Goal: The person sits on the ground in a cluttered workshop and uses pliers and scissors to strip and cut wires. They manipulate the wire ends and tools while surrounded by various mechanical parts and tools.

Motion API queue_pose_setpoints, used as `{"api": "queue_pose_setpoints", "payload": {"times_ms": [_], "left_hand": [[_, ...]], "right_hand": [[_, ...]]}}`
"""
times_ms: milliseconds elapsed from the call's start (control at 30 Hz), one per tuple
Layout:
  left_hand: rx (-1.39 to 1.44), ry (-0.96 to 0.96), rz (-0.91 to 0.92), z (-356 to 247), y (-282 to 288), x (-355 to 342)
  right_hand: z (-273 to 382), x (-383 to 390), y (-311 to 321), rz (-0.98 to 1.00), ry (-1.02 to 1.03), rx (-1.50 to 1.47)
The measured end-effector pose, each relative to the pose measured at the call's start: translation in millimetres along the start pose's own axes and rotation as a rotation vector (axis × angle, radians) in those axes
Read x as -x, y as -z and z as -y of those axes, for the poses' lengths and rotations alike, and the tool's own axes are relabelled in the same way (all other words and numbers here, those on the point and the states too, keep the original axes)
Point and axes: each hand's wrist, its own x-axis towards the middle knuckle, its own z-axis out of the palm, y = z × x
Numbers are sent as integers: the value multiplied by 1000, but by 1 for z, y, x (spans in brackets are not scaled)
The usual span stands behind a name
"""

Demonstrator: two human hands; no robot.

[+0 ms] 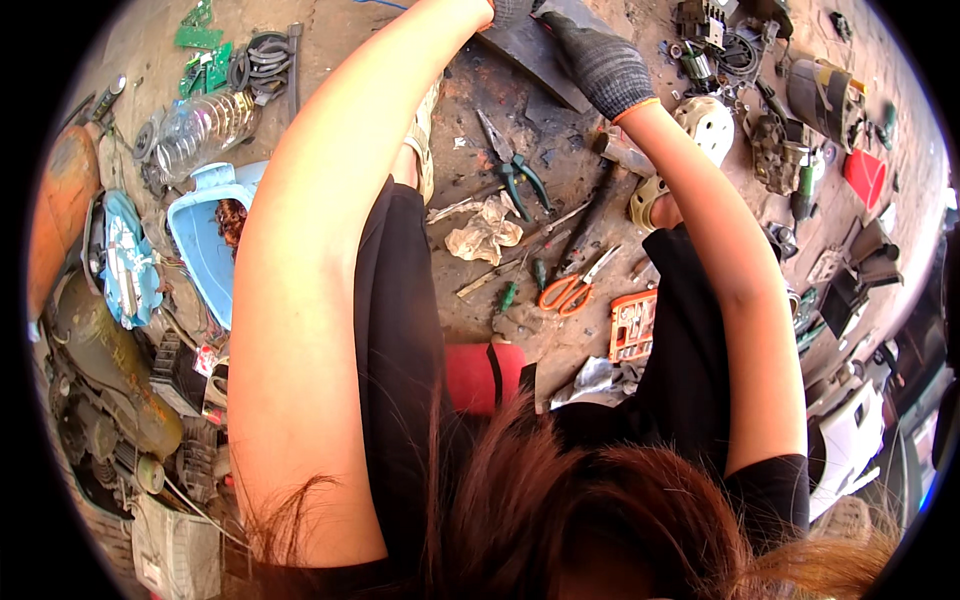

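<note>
My left hand (512, 12), in a dark grey glove, is at the top edge and mostly cut off, so its fingers do not show. My right hand (603, 72), in a grey and black glove with an orange cuff, reaches to the same spot. Its fingers are drawn together at the upper end of a dark flat slab (535, 58); what they grip is too dark to make out. Below the slab lie pliers (512, 165) with dark teal handles, pointing up and left. A hammer-like metal head (622, 152) sits under my right wrist.
Orange-handled scissors (568, 292), crumpled paper (484, 232) and an orange bit case (632, 326) lie between my legs. A light blue basin (205, 240) stands left, near a clear plastic bottle (210, 130) and green circuit boards (207, 68). Motor parts (700, 60) and a red scoop-like piece (864, 178) are right.
</note>
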Motion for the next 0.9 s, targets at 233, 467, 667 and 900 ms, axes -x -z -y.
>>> {"api": "queue_pose_setpoints", "payload": {"times_ms": [233, 467, 667, 900], "left_hand": [[71, 59, -90, 30, -15, 0], [96, 10, -124, 31, -16, 6], [78, 24, -118, 31, -15, 5], [67, -10, -196, 31, -19, 6]], "right_hand": [[-2, 17, -6, -31, -28, 13], [20, 8, 11, -131, -90, -283], [24, -16, 12, -186, -16, -305], [20, -18, 11, -98, -32, -331]]}}
